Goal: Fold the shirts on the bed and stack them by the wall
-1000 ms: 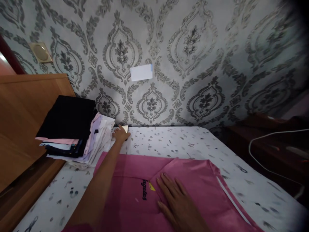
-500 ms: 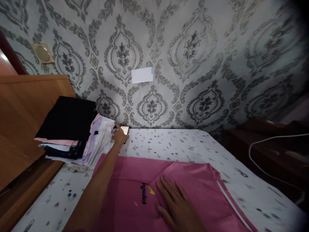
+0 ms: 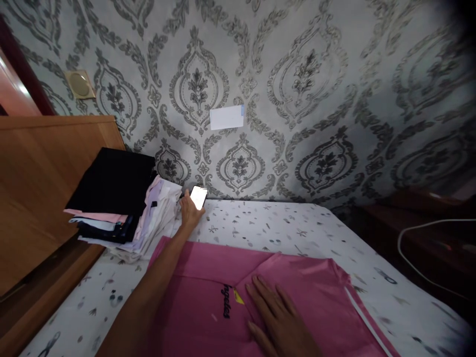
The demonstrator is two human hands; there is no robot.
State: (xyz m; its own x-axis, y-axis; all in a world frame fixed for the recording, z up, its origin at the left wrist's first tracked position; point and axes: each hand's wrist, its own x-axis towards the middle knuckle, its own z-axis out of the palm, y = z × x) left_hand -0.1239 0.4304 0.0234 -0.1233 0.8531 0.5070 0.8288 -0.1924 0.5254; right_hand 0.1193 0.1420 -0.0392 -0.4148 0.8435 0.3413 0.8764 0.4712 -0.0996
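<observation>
My left hand (image 3: 191, 210) reaches to the far edge of the bed and grips a phone (image 3: 198, 197) with a brightly lit screen. The phone is tilted up near the wall. My right hand (image 3: 274, 312) lies flat, fingers spread, on a pink shirt (image 3: 208, 297) spread over the bed. Dark lettering and a small yellow patch show on the shirt, just left of my right fingers. A diagonal fold line crosses the fabric, and a white stripe runs along its right side. My left forearm passes over the shirt's left part.
A stack of folded clothes (image 3: 111, 183), black on top, stands left of my left hand against a wooden board (image 3: 48, 163). The patterned white bedsheet (image 3: 297, 230) lies around the shirt. A white cable (image 3: 401, 238) hangs at the right. A white card (image 3: 226, 117) is on the wall.
My left hand has closed around the phone and raised it from the bed, its screen now facing me. My right hand stays on the shirt. The view has shifted slightly left.
</observation>
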